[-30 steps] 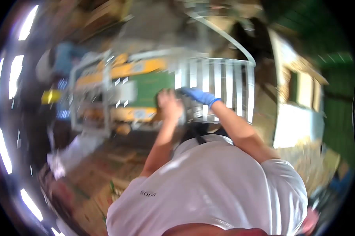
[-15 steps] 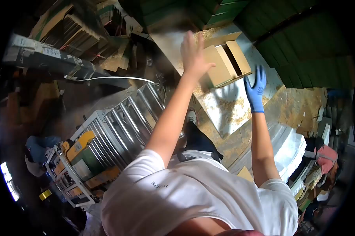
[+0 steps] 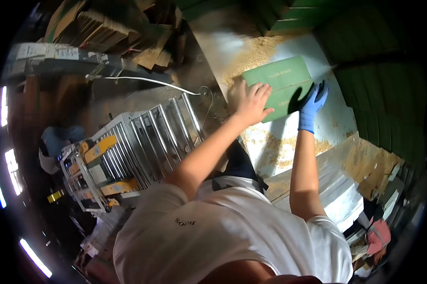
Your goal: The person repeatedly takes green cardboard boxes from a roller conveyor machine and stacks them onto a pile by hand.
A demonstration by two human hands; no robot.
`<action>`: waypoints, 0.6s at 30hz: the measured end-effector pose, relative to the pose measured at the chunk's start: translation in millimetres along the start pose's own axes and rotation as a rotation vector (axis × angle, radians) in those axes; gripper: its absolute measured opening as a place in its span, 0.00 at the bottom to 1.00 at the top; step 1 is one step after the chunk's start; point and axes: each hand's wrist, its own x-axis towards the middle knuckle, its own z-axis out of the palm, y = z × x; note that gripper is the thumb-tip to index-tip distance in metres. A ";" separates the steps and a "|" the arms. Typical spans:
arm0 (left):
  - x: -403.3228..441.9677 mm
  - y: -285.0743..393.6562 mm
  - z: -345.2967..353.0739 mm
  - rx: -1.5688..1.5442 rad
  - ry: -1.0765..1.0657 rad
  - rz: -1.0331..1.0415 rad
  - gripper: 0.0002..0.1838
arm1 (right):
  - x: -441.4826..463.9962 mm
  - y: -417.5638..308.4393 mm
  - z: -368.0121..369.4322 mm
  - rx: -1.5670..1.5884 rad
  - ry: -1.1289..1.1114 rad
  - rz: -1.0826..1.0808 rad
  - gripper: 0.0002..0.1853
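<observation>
A green box (image 3: 282, 75) with its top flaps folded down lies on a pale metal table (image 3: 313, 49). My bare left hand (image 3: 254, 102) rests on the box's left side, its fingers spread over the green top. At the right edge of the box is my right hand (image 3: 313, 102) in a blue glove, fingers extended upward and a dark shadow beside it on the box. Neither hand is wrapped round anything.
Sawdust-like crumbs (image 3: 258, 49) lie on the table. Green boxes (image 3: 383, 94) are stacked at the right. A roller conveyor (image 3: 161, 135) with a yellow-armed machine (image 3: 100, 149) stands at the left. Flat cardboard (image 3: 102, 28) fills the upper left. Plastic-wrapped material (image 3: 336, 189) lies lower right.
The view has swung from the conveyor to the table. The box flaps, raised half a second ago, are now down, showing the green top. My left hand has lowered onto it.
</observation>
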 end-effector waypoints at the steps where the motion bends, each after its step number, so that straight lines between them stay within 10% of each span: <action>1: -1.6 1.1 7.5 -0.045 0.014 -0.052 0.34 | 15.9 0.8 -1.2 -0.245 -0.220 -0.026 0.27; 3: -6.5 2.0 40.4 -0.152 0.176 -0.188 0.38 | 41.2 -0.5 11.6 -0.755 -0.503 -0.134 0.38; 4: -7.7 2.5 61.3 -0.192 0.334 -0.288 0.41 | 47.2 -42.1 23.1 -0.846 -0.652 0.173 0.40; 7: 9.6 22.6 72.0 -0.748 0.463 -1.006 0.60 | 74.8 -16.2 32.2 -0.478 -0.832 0.286 0.28; 10: -3.8 3.0 106.1 -0.997 0.694 -0.899 0.53 | 58.7 -101.7 39.5 -0.692 -0.821 0.135 0.37; 14: -106.7 -31.1 -31.5 -1.000 0.629 -0.847 0.44 | -19.2 -208.4 49.0 -0.811 -0.752 -0.137 0.39; 18: -216.4 -108.4 -92.5 -0.870 0.736 -0.796 0.42 | -134.2 -233.0 92.3 -0.285 -0.910 0.068 0.34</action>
